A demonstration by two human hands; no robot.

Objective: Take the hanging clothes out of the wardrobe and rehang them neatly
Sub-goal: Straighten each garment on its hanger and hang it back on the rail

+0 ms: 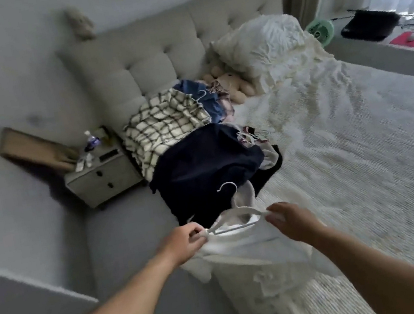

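A white hanger with a white garment on it is held over the near edge of the bed, each end of the hanger pinched in one hand. The left hand has its fingers closed tight on the hanger's left end; the right hand grips the right end and the cloth there with curled fingers. The white garment hangs down from the hanger toward the camera, so it looks to be in the middle of being straightened. Just beyond the hanger lies a pile of clothes: a dark blue garment nearest, then a checked one, then blue cloth near the headboard. By this showing, the clothes are out of the wardrobe, which is not in view, and most are still to be rehung. Left of the pile stands a nightstand with a bottle; right of it are a soft toy and a pillow. Nothing blocks the hands.
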